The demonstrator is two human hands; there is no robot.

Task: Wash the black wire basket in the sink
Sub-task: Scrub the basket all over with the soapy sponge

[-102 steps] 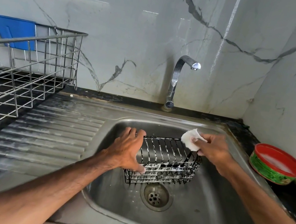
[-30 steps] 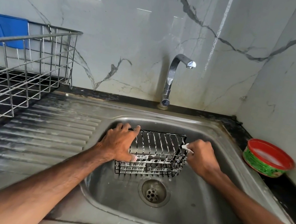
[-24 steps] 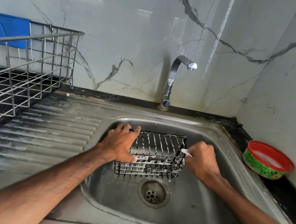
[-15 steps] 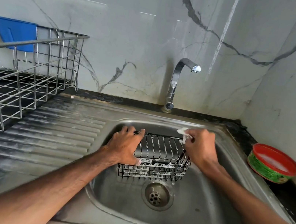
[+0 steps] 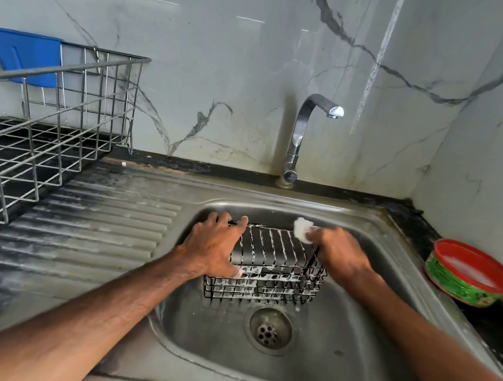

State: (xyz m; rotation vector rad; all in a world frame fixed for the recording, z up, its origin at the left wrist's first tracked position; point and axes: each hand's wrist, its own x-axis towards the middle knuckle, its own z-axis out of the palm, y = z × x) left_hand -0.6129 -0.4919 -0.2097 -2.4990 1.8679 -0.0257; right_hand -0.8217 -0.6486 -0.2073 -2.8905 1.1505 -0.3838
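Observation:
The black wire basket (image 5: 273,275) stands in the steel sink (image 5: 350,352), just behind the drain, with soap suds on its front wires. My left hand (image 5: 214,245) grips its left end, fingers curled over the top rim. My right hand (image 5: 337,252) is at the basket's far right corner and pinches a small white soapy sponge (image 5: 302,229), which sits against the top rim there. The right side of the basket is partly hidden by that hand.
The chrome tap (image 5: 300,139) rises behind the sink with no water running. A steel wire dish rack (image 5: 33,131) with a blue holder (image 5: 22,56) stands left of the ribbed drainboard (image 5: 97,232). A red-rimmed green soap tub (image 5: 471,273) sits on the counter at right.
My right hand with the sponge has moved from the basket's right side up to its far right corner. My left hand has kept its grip on the left end.

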